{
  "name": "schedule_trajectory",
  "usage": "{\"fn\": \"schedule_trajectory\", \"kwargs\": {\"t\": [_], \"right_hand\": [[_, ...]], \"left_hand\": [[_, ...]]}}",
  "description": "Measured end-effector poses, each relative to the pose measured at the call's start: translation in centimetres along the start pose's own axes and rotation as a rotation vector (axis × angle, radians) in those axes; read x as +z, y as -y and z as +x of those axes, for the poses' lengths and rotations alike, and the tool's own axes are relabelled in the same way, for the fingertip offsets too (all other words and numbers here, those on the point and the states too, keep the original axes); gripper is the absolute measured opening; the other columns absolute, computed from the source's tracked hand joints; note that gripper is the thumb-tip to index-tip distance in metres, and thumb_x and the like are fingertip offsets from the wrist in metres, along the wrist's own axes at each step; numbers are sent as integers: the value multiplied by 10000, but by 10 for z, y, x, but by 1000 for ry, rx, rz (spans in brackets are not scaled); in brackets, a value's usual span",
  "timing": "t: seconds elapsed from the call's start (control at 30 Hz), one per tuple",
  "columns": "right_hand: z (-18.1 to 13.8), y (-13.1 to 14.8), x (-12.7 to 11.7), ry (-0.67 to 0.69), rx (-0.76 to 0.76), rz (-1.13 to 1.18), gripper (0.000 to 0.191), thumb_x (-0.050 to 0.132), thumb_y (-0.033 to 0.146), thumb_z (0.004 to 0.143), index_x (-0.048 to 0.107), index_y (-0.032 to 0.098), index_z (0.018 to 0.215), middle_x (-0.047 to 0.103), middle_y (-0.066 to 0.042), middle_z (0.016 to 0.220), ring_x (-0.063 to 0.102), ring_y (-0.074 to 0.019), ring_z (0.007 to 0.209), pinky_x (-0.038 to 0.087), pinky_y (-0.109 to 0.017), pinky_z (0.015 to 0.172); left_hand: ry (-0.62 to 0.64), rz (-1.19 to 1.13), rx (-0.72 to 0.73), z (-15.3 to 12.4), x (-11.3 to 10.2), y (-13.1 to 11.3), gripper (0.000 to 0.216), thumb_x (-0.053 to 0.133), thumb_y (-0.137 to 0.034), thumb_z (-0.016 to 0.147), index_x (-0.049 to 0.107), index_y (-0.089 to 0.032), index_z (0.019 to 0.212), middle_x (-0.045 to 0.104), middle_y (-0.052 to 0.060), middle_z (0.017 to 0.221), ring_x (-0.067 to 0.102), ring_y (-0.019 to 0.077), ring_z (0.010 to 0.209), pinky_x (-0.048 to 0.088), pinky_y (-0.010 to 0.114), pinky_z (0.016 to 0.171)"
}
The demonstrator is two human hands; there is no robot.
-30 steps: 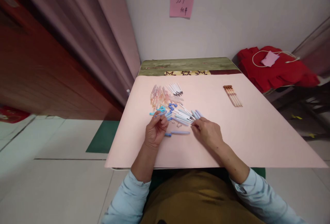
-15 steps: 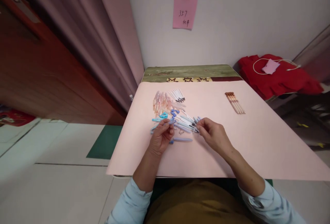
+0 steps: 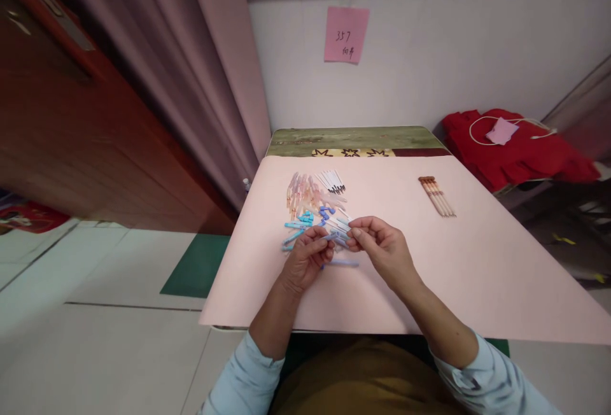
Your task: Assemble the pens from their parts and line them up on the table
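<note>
My left hand (image 3: 308,259) is closed, thumb and fingers pinching a blue-violet pen part (image 3: 329,237) above the table. Close beside it on the right, my right hand (image 3: 382,246) is also closed in a pinch. A slim pen part seems to sit in its fingertips, largely hidden by them. Around the hands lie bright blue pen barrels (image 3: 294,225), dark blue caps (image 3: 326,213) and turquoise caps (image 3: 305,217). A single violet-blue barrel (image 3: 344,263) rests just in front of the pile. Some loose parts are hidden behind my fingers.
Pinkish clear pen barrels (image 3: 300,193) and white refills with black ends (image 3: 333,181) lie behind the blue parts. On the right side of the pink table cover (image 3: 477,275) is a row of brown-topped pens (image 3: 437,196). A red cloth (image 3: 515,160) lies beyond the right edge.
My right hand has moved left, bringing its fingertips close to those of my left hand. The left hand has shifted slightly right and still pinches the blue-violet part. The camera view has tilted slightly.
</note>
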State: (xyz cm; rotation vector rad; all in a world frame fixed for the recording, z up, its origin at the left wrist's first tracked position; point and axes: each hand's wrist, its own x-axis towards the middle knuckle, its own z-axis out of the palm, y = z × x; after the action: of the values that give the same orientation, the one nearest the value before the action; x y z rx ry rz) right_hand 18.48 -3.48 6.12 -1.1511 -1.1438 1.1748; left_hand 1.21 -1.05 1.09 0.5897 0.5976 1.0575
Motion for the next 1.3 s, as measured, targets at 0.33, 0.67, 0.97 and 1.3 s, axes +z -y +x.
{"fn": "schedule_trajectory", "kwargs": {"t": [0.33,0.67,0.97,1.3], "right_hand": [[-7,-3,4,-15,-431,-475,135,621,292,905,740,230,919,732,-55,929,685,-186,867,553,-313,771],[-8,-7,0,-1,-470,-516,149,638,277,899,767,276,974,762,-33,953,711,-193,877,571,-327,786],[-9,-5,-4,35,-405,-487,123,684,291,860,784,299,932,771,-13,885,719,-190,812,574,-316,729],[-10,-1,-1,81,-364,-459,135,701,310,844,782,272,946,761,-30,852,698,-179,762,554,-287,668]], "left_hand": [[69,36,4,-2,1,0,215,785,-207,722,622,-142,847,679,20,708,597,91,535,424,185,509],[79,27,2,-3,2,0,227,792,-209,711,615,-136,834,662,17,671,581,87,503,422,183,487],[78,36,-35,-4,1,0,262,807,-222,685,613,-133,835,641,10,653,555,74,482,414,173,483],[102,29,-56,-5,0,-1,231,793,-214,700,633,-124,840,635,17,655,547,65,485,386,157,465]]}}
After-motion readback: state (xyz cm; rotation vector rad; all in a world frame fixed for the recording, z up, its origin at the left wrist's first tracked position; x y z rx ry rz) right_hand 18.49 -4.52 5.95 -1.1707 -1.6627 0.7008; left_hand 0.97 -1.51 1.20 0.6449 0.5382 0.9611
